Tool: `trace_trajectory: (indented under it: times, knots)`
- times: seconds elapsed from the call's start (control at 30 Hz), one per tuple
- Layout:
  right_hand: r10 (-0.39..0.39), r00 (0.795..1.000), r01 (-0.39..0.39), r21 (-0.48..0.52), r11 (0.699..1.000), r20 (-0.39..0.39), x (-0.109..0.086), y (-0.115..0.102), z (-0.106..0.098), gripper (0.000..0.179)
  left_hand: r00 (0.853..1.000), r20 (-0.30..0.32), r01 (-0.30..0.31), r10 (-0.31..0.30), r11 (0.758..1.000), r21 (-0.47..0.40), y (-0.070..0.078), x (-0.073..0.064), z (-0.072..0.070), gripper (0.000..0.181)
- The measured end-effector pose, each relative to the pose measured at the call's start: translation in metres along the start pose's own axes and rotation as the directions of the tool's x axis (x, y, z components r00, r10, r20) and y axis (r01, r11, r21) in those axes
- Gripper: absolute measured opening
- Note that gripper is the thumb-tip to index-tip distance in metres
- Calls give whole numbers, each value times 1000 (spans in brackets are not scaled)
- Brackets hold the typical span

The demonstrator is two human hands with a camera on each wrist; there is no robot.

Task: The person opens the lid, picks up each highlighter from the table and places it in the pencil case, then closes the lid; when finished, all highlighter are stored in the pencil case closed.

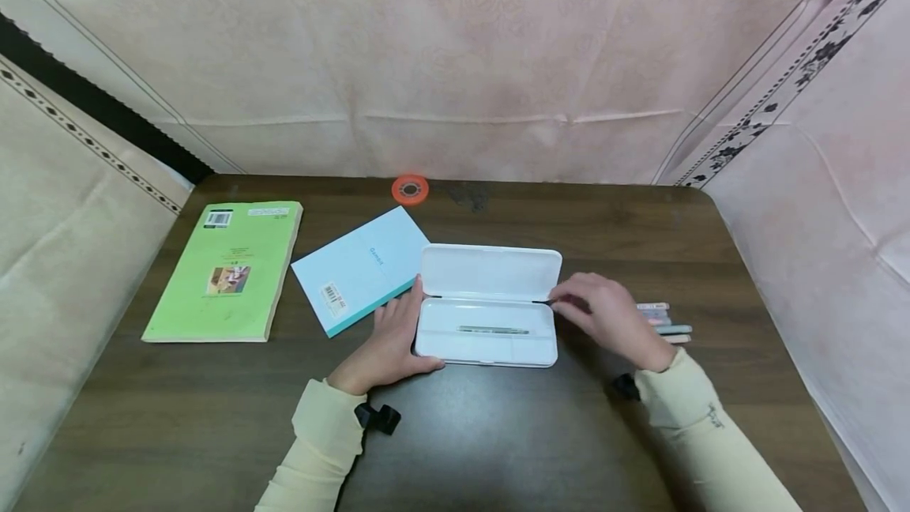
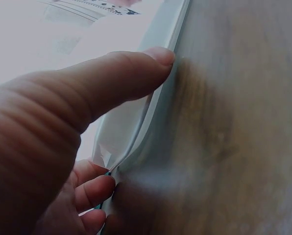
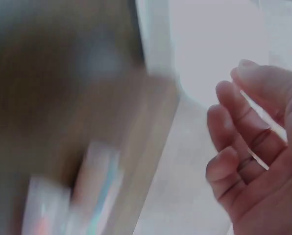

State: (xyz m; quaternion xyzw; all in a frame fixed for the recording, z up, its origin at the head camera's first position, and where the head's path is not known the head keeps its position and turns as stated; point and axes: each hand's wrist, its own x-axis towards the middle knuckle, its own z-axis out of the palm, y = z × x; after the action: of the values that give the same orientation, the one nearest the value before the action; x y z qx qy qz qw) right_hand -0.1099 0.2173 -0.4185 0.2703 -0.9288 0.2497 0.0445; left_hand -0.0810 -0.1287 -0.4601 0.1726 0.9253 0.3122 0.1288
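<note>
White pencil case (image 1: pixel 490 313) on tabletop (image 1: pixel 498 445): lid (image 1: pixel 490 271) up, one pen (image 1: pixel 493 330) in; outside pens (image 1: pixel 674 329) at three o'clock probably remaining. Left hand (image 1: pixel 389 344) wide at eight; right hand (image 1: pixel 607 314) narrow at three, can't tell if holding anything.

The right hand (image 1: pixel 603 313) hides the left ends of the pens (image 1: pixel 675 329) beside it, and whether its fingertips touch the white case (image 1: pixel 490 273) cannot be told; the left hand (image 1: pixel 387 342) and the case cover some of the right end of the blue item (image 1: pixel 366 263); the small print on the green book (image 1: pixel 213 259) is unreadable; both sleeves (image 1: pixel 316 437) run off the head view's near edge; in the left wrist view the case is cut off by the upper edge; in the right wrist view the tabletop (image 3: pixel 38 98) and pens blur, the pens also cut off.
</note>
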Motion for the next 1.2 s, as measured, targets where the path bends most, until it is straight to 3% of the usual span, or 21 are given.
trace_trajectory:
  times: [0.2,0.47,0.83,1.2]
  knots:
    - [42,996,-45,-37,998,-75,-24,54,-25,15,1000,-5,5,-5,1000,14,-1,1,2,128]
    - [138,989,-142,-95,985,-48,-53,99,-44,12,1000,-15,8,-8,1000,29,-2,1,3,127]
    - [87,996,-87,-122,989,-8,-59,115,-45,14,1000,-12,10,-9,1000,22,-3,2,4,127]
    - [111,993,-106,-128,986,35,-55,117,-42,13,1000,-13,-3,3,1000,7,-3,2,4,128]
